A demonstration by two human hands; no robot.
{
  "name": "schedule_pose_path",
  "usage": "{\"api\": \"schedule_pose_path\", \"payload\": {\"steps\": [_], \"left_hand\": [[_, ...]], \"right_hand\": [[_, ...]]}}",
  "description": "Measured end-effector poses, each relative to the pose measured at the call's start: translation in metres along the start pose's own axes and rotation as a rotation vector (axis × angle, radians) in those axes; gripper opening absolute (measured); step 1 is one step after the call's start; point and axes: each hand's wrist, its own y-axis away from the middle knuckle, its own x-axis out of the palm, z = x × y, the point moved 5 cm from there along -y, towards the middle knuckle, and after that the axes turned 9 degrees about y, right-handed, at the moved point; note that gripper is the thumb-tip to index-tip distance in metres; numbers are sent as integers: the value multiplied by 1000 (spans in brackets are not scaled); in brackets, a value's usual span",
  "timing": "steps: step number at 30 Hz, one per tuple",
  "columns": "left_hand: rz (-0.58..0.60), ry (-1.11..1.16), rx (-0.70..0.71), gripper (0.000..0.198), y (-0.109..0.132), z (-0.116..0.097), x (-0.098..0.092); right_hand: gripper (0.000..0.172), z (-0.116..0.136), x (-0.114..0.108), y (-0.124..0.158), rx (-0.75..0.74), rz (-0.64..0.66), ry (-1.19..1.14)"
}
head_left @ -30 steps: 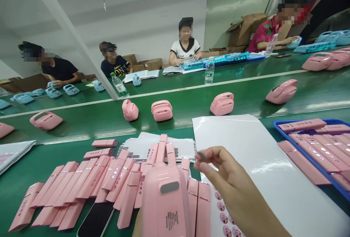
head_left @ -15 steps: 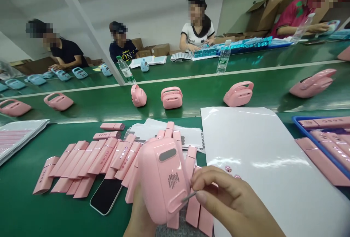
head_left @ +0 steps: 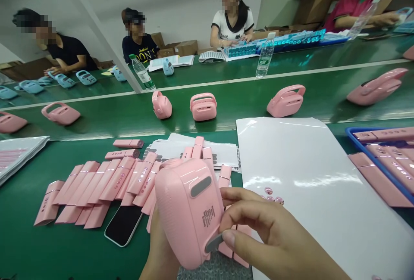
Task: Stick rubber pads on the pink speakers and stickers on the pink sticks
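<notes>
A pink portable speaker (head_left: 181,219) is tilted up in front of me, with its flat side and printed text facing me. My left hand (head_left: 158,245) supports it from behind, its fingers mostly hidden. One grey oval rubber pad (head_left: 200,187) sits in the upper recess of that side. Pinched between thumb and fingers, my right hand (head_left: 258,232) holds a second grey pad (head_left: 212,244) at the lower recess, where it lies against the speaker. Pink microphone handles (head_left: 111,181) lie in rows beyond and left of my hands.
A phone (head_left: 123,225) lies left of the speaker. A white glossy sheet (head_left: 291,159) with small round pieces covers the right side. A blue tray (head_left: 351,135) holds more handles. Pink speakers (head_left: 203,107) stand along the green belt; people (head_left: 233,26) sit across it.
The grey pad in my right hand has gone from edge-on to lying over the lower recess. The speaker has turned slightly and shifted left. My view has tilted a little downward.
</notes>
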Motion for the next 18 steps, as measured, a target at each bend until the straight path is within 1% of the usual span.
{"api": "schedule_pose_path", "payload": {"steps": [3, 7, 12, 15, 18], "left_hand": [[-50, 6, 41, 34, -2, -3, -3], [-58, -12, 16, 40, -3, -2, -4], [-73, -35, 21, 38, -5, -2, -5], [-71, -76, 34, 37, -5, -4, -4], [-67, -122, 61, 38, -2, -7, -2]], "right_hand": [[10, 4, 0, 0, 20, 33, -37], [12, 5, -2, 0, 48, 61, -103], [6, 2, -5, -1, 13, 37, -1], [8, 3, -3, -1, -7, 35, 63], [10, 5, -2, 0, -16, -12, 101]]}}
